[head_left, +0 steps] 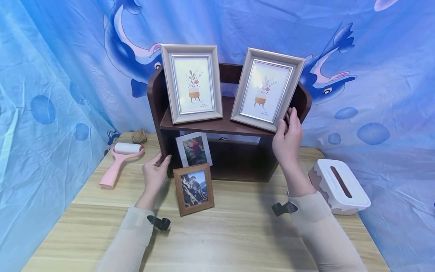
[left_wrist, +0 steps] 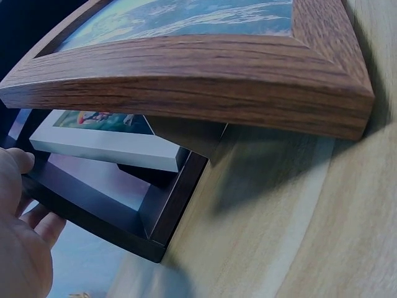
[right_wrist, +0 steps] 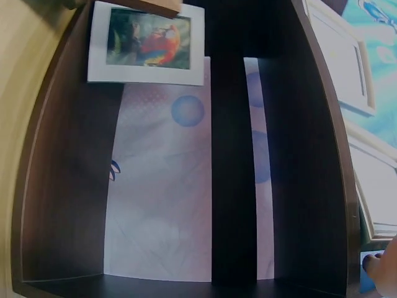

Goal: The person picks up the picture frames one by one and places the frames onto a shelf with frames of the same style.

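Silver frame (head_left: 266, 89), lower corner hidden by right hand (head_left: 288, 139)

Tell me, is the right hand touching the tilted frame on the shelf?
Touching. The head view shows the right hand with fingers curled round the lower right corner of the tilted frame.

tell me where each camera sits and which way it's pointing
Head: above the table, looking forward and down at the dark shelf; both forearms, left hand and right hand show.
Left wrist: low by the tabletop, facing the brown frame; left hand shows.
Right wrist: looks into the shelf's lower bay; one fingertip shows.
Shared: the white-bordered parrot photo appears in all three.
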`<state>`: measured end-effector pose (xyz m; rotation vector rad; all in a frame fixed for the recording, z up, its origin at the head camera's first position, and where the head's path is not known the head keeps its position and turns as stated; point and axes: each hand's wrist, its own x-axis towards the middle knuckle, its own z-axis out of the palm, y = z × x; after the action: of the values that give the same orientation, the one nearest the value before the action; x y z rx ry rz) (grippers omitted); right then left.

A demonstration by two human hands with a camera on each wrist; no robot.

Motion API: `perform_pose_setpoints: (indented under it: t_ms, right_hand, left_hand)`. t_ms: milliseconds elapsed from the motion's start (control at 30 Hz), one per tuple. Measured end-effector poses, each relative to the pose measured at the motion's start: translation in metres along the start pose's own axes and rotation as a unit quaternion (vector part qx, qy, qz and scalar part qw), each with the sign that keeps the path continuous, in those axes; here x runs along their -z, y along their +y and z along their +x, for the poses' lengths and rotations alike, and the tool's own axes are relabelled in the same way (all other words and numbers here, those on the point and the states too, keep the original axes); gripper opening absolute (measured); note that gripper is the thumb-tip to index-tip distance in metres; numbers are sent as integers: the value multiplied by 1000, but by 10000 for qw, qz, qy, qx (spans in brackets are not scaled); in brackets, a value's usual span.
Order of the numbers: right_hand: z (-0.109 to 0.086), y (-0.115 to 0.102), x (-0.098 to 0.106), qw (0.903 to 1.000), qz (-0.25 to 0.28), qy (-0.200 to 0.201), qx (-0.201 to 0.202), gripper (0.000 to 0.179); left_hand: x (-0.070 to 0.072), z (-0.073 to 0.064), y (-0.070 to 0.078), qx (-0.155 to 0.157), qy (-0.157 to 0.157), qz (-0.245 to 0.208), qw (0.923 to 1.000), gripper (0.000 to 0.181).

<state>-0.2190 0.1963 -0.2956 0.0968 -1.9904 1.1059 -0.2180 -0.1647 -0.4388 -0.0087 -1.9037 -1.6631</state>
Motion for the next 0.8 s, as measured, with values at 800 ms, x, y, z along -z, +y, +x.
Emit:
perform_pose_setpoints:
  t_ms: [800]
  right_hand:
    - [-57,28,47,9931,753,126,889,45]
  left_hand:
    - [-2,1,-6,-208,47,253,9995,24]
